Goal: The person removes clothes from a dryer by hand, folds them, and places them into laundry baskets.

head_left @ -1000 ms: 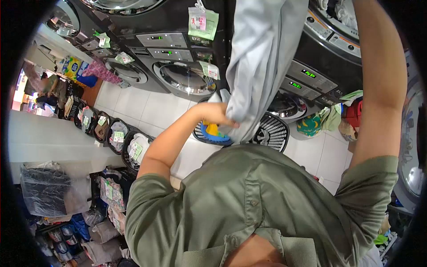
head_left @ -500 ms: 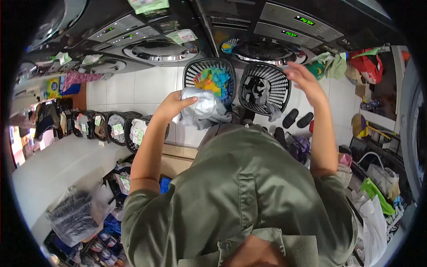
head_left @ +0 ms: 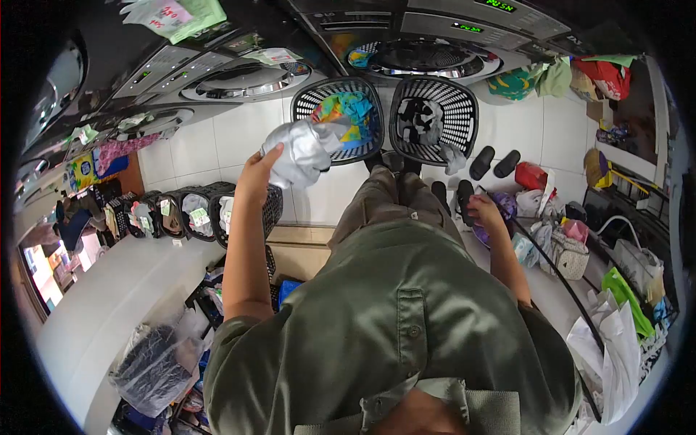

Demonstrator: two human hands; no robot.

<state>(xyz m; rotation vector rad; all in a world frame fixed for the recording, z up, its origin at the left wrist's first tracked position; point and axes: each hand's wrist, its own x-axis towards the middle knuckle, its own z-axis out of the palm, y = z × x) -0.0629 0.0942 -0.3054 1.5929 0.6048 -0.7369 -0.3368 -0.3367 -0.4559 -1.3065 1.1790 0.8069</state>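
My left hand grips a silvery grey piece of clothing, thumb on top. The cloth hangs bunched over the near left side of a black laundry basket, and its far end covers part of that rim. Bright turquoise and yellow clothes lie inside. Beside it stands a second black basket with black and grey clothes; a grey piece droops over its near edge. Away from both baskets, my right hand is low by my side, fingers curled, with nothing visible in them.
Front-loading machines line the far side, close behind the baskets. Black slippers lie on the white tiles to the right. Several filled baskets stand in a row at left beside a white counter. Bags crowd the right.
My right hand has dropped from beside the right basket to my side, its fingers now curled. My left hand has moved slightly left, with the grey clothing lifted toward the left basket.
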